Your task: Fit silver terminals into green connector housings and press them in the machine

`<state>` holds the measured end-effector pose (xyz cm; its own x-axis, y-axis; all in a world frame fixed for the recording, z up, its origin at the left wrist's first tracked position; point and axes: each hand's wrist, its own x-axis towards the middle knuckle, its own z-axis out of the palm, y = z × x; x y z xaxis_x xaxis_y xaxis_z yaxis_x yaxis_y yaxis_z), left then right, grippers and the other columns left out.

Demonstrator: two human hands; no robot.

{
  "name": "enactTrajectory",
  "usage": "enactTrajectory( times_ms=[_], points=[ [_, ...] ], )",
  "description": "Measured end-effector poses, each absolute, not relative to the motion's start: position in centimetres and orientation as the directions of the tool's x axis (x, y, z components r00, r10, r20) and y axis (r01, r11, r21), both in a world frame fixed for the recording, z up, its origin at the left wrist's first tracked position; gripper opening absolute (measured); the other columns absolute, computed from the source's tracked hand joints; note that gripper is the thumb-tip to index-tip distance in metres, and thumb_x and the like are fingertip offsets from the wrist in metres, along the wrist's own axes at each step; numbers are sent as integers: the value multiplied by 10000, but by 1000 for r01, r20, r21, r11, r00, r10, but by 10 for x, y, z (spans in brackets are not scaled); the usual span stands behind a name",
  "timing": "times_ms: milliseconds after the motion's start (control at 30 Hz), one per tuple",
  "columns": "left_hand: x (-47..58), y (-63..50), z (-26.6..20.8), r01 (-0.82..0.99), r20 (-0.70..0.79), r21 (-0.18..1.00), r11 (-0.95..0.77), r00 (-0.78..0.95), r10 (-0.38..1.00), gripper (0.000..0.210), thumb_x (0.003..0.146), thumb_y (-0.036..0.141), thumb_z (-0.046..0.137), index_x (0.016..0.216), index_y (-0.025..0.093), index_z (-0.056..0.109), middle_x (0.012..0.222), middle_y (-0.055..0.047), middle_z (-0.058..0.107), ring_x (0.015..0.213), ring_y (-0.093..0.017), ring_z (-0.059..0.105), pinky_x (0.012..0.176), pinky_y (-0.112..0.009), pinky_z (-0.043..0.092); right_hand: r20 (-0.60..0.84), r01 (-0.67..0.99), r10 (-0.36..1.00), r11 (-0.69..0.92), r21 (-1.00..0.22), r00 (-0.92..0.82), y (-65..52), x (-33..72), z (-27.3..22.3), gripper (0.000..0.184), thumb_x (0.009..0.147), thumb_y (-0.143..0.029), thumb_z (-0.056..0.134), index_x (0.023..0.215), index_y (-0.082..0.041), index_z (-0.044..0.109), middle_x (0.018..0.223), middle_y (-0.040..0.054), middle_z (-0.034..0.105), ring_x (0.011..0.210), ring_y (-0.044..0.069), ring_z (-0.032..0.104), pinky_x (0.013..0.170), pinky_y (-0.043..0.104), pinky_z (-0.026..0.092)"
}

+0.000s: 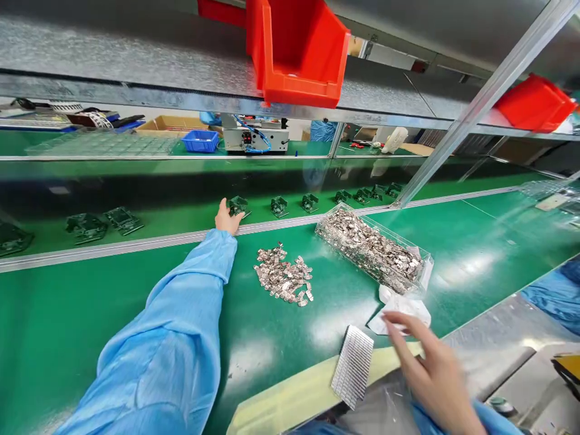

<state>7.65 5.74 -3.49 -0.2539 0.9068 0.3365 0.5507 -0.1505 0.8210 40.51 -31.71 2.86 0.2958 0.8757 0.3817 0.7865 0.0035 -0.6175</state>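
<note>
At the belt's near edge, my left hand point(228, 220) has its thumb and fingers on either side of a small green circuit board point(238, 206), closed on it. My right hand point(432, 368) is raised at the lower right, slightly blurred, thumb and fingertip together. Whatever that pinch holds, if anything, is too small to make out. Between the hands lies a loose heap of small silvery metal pieces point(284, 278). Near the right hand are a grey block with a gridded face point(353, 365) and a crumpled white sheet point(401, 309). A clear tray point(426, 275) full of similar metal pieces sits farther back.
More circuit boards point(279, 206) stand spaced along the green belt point(181, 220), behind a metal rail point(113, 245). An overhead shelf point(136, 78) carries red bins point(303, 90). A slanted metal post point(480, 99) rises at the right. A pale yellow strip point(272, 393) lines the bench's near edge.
</note>
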Motion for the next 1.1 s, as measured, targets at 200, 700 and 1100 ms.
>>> enactTrajectory(
  times_ms=[200, 700, 1100],
  points=[
    [-2, 24, -40, 698, 565, 702, -143, -423, 708, 657, 748, 227, 708, 1333, 105, 433, 1566, -192, 209, 1479, -324, 134, 1193, -486, 167, 110, 845, 994, 63, -531, -5, -154, 336, 13, 240, 895, -256, 501, 922, -211, 735, 952, 62, 743, 862, 231, 682, 793, 331, 526],
    [-130, 42, -50, 633, 448, 756, 167, -686, 573, 363, 731, 64, 662, 1070, 132, 551, 1350, -128, 448, 1253, -318, 489, 1096, -491, 347, 2, 913, 999, -47, -405, 52, -73, 291, -6, 136, 792, -128, 653, 685, -212, 661, 727, 36, 690, 705, 191, 642, 649, 273, 469],
    [-150, 55, -43, 661, 420, 714, 231, -668, 614, 225, 810, 222, 622, 1024, 153, 607, 846, -81, 663, 921, -253, 643, 913, -401, 481, 244, 746, 966, 223, -628, -83, -234, 368, 24, 252, 784, -497, 650, 835, -265, 734, 796, 52, 717, 688, 227, 688, 594, 268, 583]
  ],
)
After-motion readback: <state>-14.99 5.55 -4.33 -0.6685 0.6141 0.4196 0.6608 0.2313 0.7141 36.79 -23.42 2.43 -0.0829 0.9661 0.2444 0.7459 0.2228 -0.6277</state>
